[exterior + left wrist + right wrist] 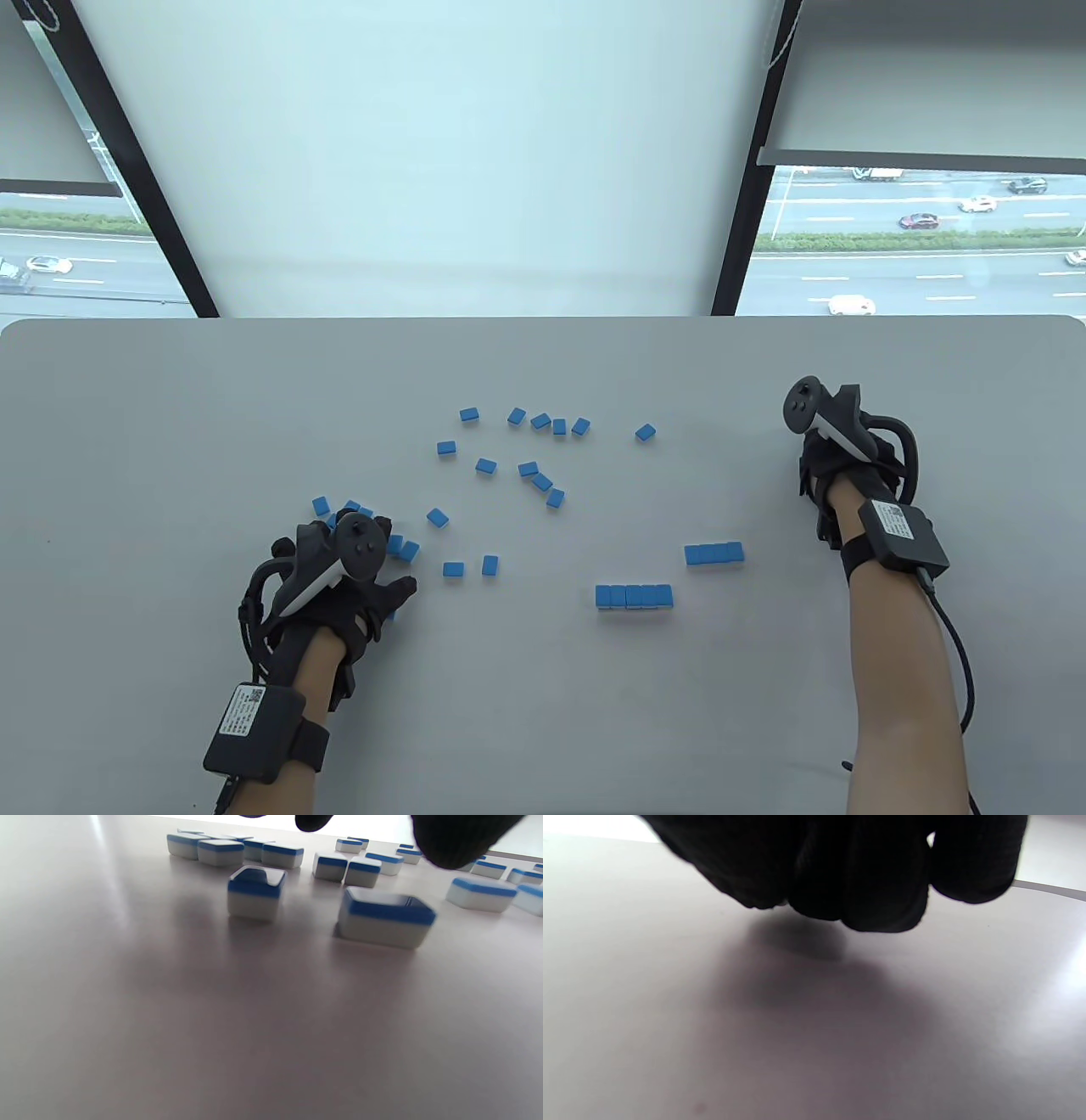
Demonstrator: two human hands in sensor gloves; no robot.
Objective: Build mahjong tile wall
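1. Blue-backed mahjong tiles (528, 469) lie scattered face down across the middle of the grey tabletop (170, 407), most of them loose and apart from one another.
2. Your left hand (339, 577) sits low on the tabletop at the near-left edge of the scatter, with a small cluster of tiles (400, 548) just beside and partly under its fingers. From the left wrist view, fingertips (458, 840) hang above the tiles without gripping any, though whether your left grip is spread or pressed together cannot be told.
3. Two short rows are built to the right of centre: a five-tile row (634, 596) nearer you and a four-tile row (713, 553) just beyond it to the right, the two rows apart.
4. Your right hand (848, 458) rests on bare tabletop, well apart from every tile. The right wrist view shows its grip curled together, fingers (865, 878) bunched and holding nothing.
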